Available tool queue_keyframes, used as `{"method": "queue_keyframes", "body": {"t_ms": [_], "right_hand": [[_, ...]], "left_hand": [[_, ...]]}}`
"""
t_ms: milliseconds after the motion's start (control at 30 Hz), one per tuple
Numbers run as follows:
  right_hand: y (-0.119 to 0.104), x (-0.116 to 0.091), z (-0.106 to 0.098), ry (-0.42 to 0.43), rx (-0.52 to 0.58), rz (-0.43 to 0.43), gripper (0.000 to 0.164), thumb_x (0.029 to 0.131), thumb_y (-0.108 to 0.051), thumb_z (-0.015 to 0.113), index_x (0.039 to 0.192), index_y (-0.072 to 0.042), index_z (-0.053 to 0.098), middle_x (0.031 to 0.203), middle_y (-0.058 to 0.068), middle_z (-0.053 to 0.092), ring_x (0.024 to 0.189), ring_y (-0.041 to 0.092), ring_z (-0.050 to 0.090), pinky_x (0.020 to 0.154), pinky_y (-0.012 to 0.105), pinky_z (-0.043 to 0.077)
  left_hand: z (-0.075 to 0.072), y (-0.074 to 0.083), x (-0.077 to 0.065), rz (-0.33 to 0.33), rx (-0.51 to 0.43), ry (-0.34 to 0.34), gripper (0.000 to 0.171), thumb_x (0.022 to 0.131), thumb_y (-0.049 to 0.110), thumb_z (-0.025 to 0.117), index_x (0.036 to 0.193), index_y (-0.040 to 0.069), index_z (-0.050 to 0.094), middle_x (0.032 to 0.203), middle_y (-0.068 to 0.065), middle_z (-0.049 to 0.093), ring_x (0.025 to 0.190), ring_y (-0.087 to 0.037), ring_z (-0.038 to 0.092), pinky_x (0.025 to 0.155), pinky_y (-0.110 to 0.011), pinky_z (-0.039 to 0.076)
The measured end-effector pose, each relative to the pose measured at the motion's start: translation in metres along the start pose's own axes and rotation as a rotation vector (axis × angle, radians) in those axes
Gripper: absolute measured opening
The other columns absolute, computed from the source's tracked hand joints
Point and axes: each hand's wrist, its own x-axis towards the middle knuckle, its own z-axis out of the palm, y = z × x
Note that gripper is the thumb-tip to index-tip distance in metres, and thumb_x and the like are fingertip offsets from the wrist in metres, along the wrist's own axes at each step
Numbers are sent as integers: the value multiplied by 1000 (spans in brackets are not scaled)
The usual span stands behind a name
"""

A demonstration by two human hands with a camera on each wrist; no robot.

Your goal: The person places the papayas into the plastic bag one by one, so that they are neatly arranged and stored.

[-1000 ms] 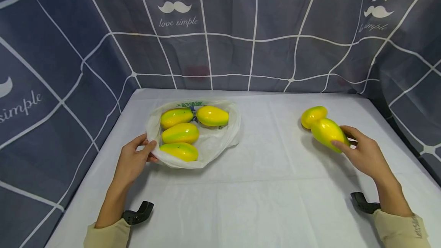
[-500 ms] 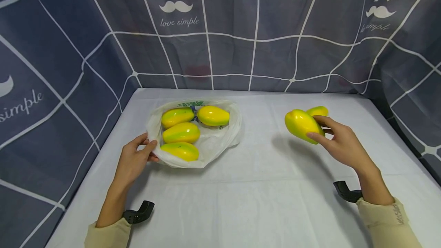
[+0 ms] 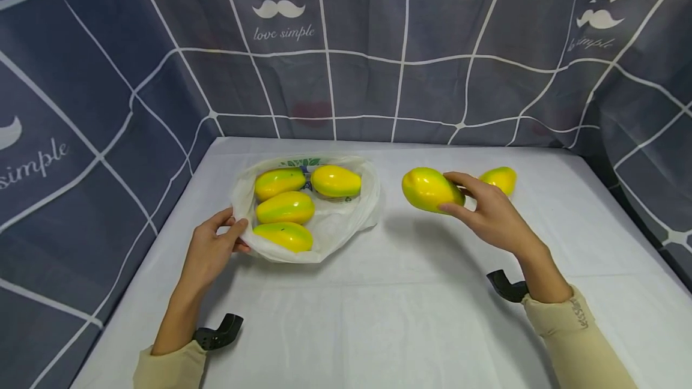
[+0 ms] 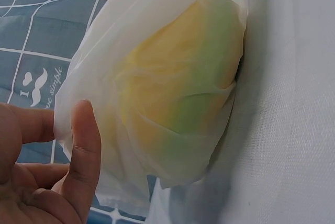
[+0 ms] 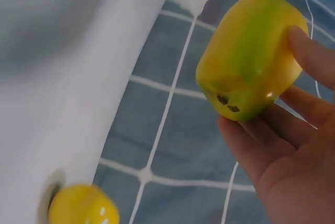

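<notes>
A white plastic bag (image 3: 335, 227) lies with its mouth spread wide on the left half of the table. Several yellow-green mangoes (image 3: 285, 208) sit inside it. My left hand (image 3: 212, 250) pinches the bag's left rim between thumb and fingers; in the left wrist view one mango (image 4: 178, 77) shows through the thin plastic. My right hand (image 3: 492, 212) grips another mango (image 3: 430, 189) by its right end, holding it above the table, to the right of the bag. Two dark spots mark that mango's end (image 5: 227, 103) in the right wrist view.
One more mango (image 3: 500, 179) rests on the white cloth (image 3: 400, 329) behind the right hand. Dark grey curtains (image 3: 357, 89) with white grid lines stand along the back and both sides. Each wrist wears a black camera mount (image 3: 218, 332).
My right hand has carried its mango leftward, away from the other loose mango and closer to the bag. The left hand keeps its pinch on the bag's rim.
</notes>
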Motion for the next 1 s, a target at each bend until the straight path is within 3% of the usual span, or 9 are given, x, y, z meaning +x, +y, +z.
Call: {"method": "queue_keyframes", "body": {"t_ms": [133, 367, 667, 1000], "right_hand": [[-9, 14, 14, -9, 11, -48, 51, 87, -14, 77, 133, -4, 58, 121, 6, 63, 99, 17, 55, 86, 33, 46], [-31, 40, 45, -24, 95, -124, 50, 90, -16, 75, 134, -4, 55, 125, 6, 62, 106, 18, 57, 92, 40, 48], [-61, 79, 91, -67, 147, -175, 53, 91, -15, 74, 136, 2, 52, 132, 12, 58, 114, 22, 57, 97, 36, 47], [-67, 107, 129, -225, 31, -102, 56, 94, -21, 69, 140, 2, 48, 140, 15, 53, 128, 28, 49, 109, 38, 38]], "left_hand": [[-1, -1, 1, 1, 4, -8, 61, 103, 25, 54, 149, -8, 32, 121, -22, 46, 66, -12, 66, 70, -19, 55], [-1, -1, 1, 0, 7, -11, 59, 103, 25, 54, 148, -8, 35, 121, -21, 46, 66, -12, 66, 69, -20, 55], [-3, -1, 1, -11, 8, -3, 59, 103, 25, 55, 148, -7, 35, 120, -21, 46, 66, -12, 66, 69, -20, 55], [-1, 0, 2, 0, -11, 4, 57, 103, 22, 55, 147, -7, 37, 117, -22, 48, 66, -12, 66, 67, -21, 56]]}}
